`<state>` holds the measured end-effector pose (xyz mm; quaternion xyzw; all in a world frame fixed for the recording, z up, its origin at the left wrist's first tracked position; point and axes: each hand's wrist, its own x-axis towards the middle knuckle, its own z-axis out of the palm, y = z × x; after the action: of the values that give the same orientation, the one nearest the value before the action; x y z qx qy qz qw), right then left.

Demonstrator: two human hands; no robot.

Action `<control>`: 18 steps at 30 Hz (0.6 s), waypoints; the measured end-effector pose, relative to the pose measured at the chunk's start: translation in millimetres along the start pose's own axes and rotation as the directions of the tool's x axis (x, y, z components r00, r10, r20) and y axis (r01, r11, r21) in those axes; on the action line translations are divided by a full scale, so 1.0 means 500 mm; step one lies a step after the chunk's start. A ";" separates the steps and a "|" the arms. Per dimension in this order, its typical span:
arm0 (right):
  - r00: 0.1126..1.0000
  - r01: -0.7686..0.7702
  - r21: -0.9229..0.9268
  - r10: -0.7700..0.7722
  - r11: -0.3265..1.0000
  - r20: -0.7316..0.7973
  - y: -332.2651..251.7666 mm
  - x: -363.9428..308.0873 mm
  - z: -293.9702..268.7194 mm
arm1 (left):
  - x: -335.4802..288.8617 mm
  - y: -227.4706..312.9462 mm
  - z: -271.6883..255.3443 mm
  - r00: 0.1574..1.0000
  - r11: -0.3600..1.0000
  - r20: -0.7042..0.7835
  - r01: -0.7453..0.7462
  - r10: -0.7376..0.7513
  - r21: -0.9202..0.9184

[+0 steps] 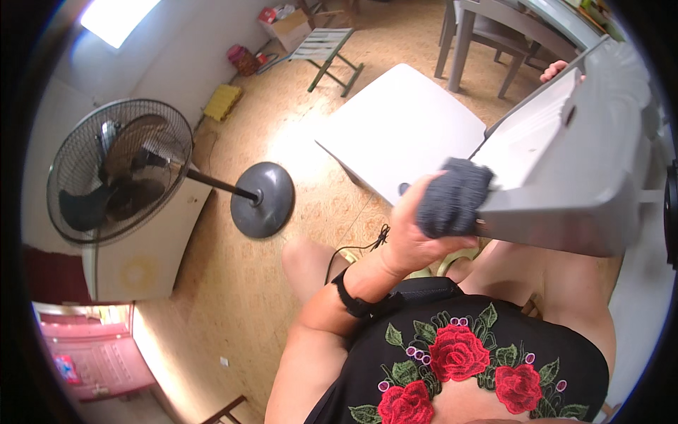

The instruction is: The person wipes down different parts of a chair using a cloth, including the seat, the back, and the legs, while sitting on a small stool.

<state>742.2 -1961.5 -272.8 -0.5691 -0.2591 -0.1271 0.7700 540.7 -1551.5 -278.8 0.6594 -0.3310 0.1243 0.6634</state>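
Note:
My left hand [409, 226], with a dark band on its wrist, grips a dark grey folded cloth [455, 196]. The cloth is against the near corner of a large grey plastic piece [565, 212] with raised walls, which may be a drawer or a shell. A pale inner face [526, 134] shows inside it. Only the fingertips of my right hand [554, 71] show, curled over the far edge of the grey piece; the rest is hidden behind it. Just beyond the cloth is a flat white panel or low tabletop [402, 127].
To the left, a black standing fan [120, 169] has a round base [262, 200] on the patterned floor. A folding stool [323, 46], a cardboard box [288, 28] and a yellow block [222, 102] are at the back. Grey chairs [487, 35] stand far right. A dark cord [360, 247] lies near my legs.

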 end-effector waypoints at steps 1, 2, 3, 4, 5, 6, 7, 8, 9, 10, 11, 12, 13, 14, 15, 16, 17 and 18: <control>0.999 -0.018 -0.059 0.015 0.998 -0.043 0.004 0.002 0.007 | 0.008 0.009 0.014 1.000 0.998 -0.008 -0.021 0.021 -0.052; 0.997 -0.026 -0.112 0.018 0.993 -0.070 0.012 0.008 0.015 | 0.024 0.012 0.020 0.998 0.998 0.020 -0.051 0.052 -0.034; 0.996 -0.028 -0.169 0.013 0.985 -0.091 0.013 0.012 0.025 | 0.029 0.009 0.032 0.995 0.995 0.061 -0.080 0.083 -0.058; 0.993 -0.034 -0.224 0.007 0.974 -0.121 0.016 0.007 0.037 | 0.033 0.009 0.041 0.989 0.998 0.144 -0.022 0.030 -0.057; 0.991 -0.045 -0.263 0.010 0.964 -0.134 0.017 -0.001 0.046 | 0.036 0.008 0.048 0.973 0.998 0.229 0.037 -0.023 -0.054; 0.987 -0.051 -0.313 0.001 0.949 -0.159 0.018 -0.011 0.056 | 0.044 -0.003 0.064 0.976 0.995 0.216 -0.003 0.023 -0.097; 0.984 -0.062 -0.346 0.000 0.936 -0.177 0.012 -0.021 0.063 | 0.046 -0.011 0.073 0.977 0.995 0.212 0.004 0.018 -0.105; 0.981 -0.068 -0.370 -0.006 0.926 -0.194 0.010 -0.036 0.073 | 0.044 -0.021 0.080 0.983 0.987 0.179 0.077 -0.051 -0.143; 0.974 -0.075 -0.414 -0.023 0.907 -0.227 -0.013 -0.061 0.069 | 0.046 -0.034 0.091 0.981 0.969 0.162 0.140 -0.108 -0.204; 0.966 -0.085 -0.430 -0.032 0.899 -0.257 -0.011 -0.084 0.079 | 0.041 -0.052 0.082 0.977 0.969 0.131 0.189 -0.168 -0.162; 0.958 -0.102 -0.436 -0.029 0.894 -0.284 -0.011 -0.115 0.087 | 0.034 -0.069 0.073 0.966 0.966 0.037 0.256 -0.255 -0.019; 0.951 -0.119 -0.440 -0.025 0.890 -0.310 -0.013 -0.148 0.098 | 0.033 -0.093 0.068 0.946 0.949 -0.070 0.316 -0.315 0.007; 0.942 -0.134 -0.435 -0.021 0.890 -0.334 -0.014 -0.178 0.105 | 0.034 -0.116 0.060 0.912 0.925 -0.181 0.378 -0.367 0.029; 0.933 -0.158 -0.424 -0.005 0.891 -0.359 -0.016 -0.214 0.113 | 0.032 -0.138 0.053 0.928 0.922 -0.217 0.342 -0.302 0.182; 0.922 -0.183 -0.420 0.006 0.889 -0.388 -0.023 -0.252 0.115 | 0.033 -0.160 0.050 0.944 0.896 -0.237 0.301 -0.230 0.326; 0.913 -0.209 -0.395 0.033 0.895 -0.407 -0.021 -0.284 0.126 | 0.023 -0.195 0.048 0.957 0.869 -0.176 0.284 -0.230 0.405; 0.904 -0.234 -0.371 0.061 0.899 -0.423 -0.020 -0.315 0.136 | 0.006 -0.228 0.051 0.949 0.837 -0.135 0.315 -0.285 0.448; 0.893 -0.270 -0.341 0.101 0.900 -0.439 -0.026 -0.352 0.135 | -0.004 -0.247 0.053 0.911 0.756 0.009 0.337 -0.413 0.562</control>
<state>571.8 -1919.7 -343.4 -0.6948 -0.0038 -0.2176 0.6855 606.2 -1588.6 -380.4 0.8809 -0.1857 0.0343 0.4340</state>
